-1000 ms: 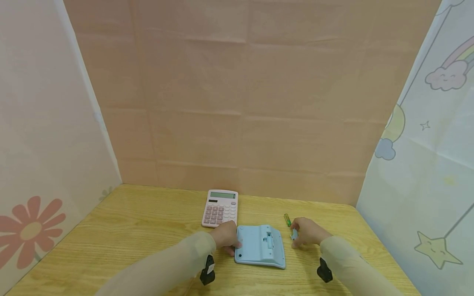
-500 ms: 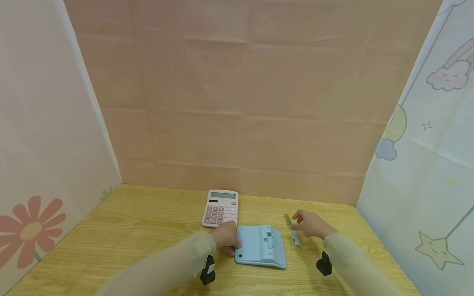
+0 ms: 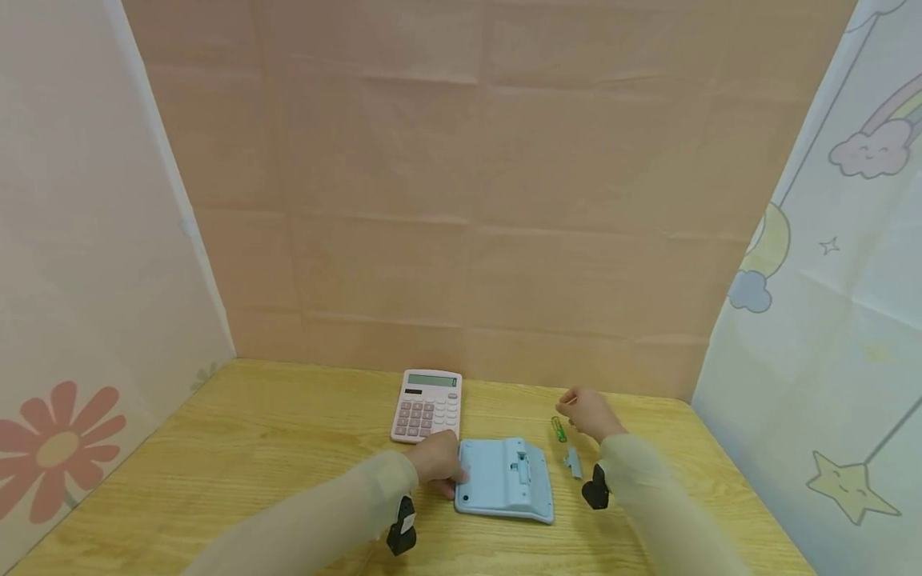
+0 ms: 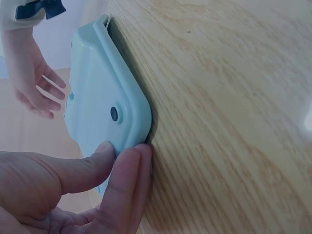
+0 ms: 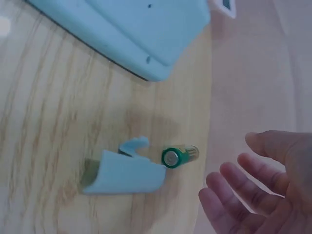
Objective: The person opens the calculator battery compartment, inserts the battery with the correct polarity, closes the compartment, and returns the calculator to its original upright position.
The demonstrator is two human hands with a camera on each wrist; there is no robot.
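Note:
A light blue calculator (image 3: 486, 476) lies face down on the wooden table, its battery slot (image 3: 523, 468) uncovered. My left hand (image 3: 435, 458) pinches its left edge; in the left wrist view the thumb (image 4: 100, 158) is on the back and fingers are at the rim. Right of the calculator lies its small blue battery cover (image 3: 573, 463). Just beyond the cover is a green battery (image 3: 559, 430), seen end-on as a green cylinder (image 5: 180, 157) in the right wrist view. Near the battery hovers my right hand (image 3: 591, 412), fingers loosely bent and holding nothing.
A pink calculator (image 3: 430, 404) lies face up behind my left hand. The wooden table (image 3: 302, 448) ends at a brown paper backdrop (image 3: 468, 200), with patterned sheets on both sides.
My right hand has let go of the battery cover, leaving it on the table, and has moved away from me to beside the battery. The left hand keeps its place on the blue calculator.

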